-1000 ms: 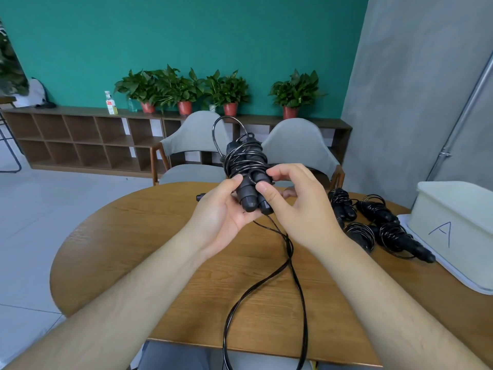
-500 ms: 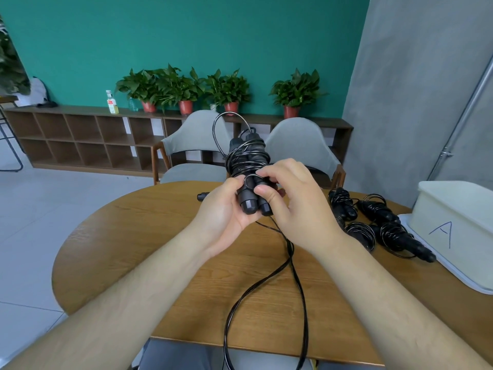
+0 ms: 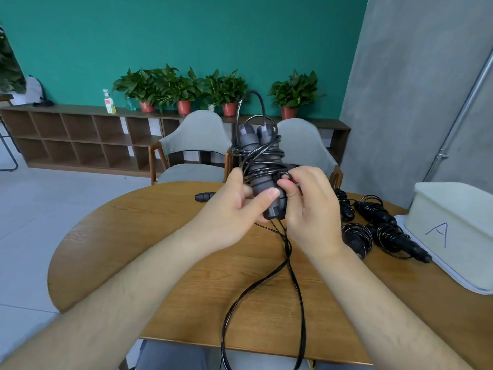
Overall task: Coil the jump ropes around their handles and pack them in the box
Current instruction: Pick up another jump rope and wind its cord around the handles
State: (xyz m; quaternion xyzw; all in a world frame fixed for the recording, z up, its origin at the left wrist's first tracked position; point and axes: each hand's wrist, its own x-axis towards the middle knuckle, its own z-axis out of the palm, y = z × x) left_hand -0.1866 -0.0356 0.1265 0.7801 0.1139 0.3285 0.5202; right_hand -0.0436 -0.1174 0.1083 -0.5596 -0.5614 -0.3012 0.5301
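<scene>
Left hand [image 3: 234,206] gripped the paired dark grey jump-rope handles [image 3: 248,137] above the round wooden worktop [image 3: 133,236] while right hand [image 3: 309,209] pinched the thin black cord [image 3: 262,158], whose stiff coils would likely spring loose if that pinch slackened

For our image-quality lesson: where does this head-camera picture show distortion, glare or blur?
Head view: wide-angle distortion tilts the grey wall and pipe; soft even lighting, faint sheen on the table; the held handles look slightly soft, the coiled ropes sharper.

Held rope [image 3: 260,166]: black, half-coiled on handles, in our left hand [image 3: 234,206].
Coiled ropes [image 3: 384,231]: beside our right hand [image 3: 312,209].
Box [image 3: 453,209]: white, farther right.
</scene>
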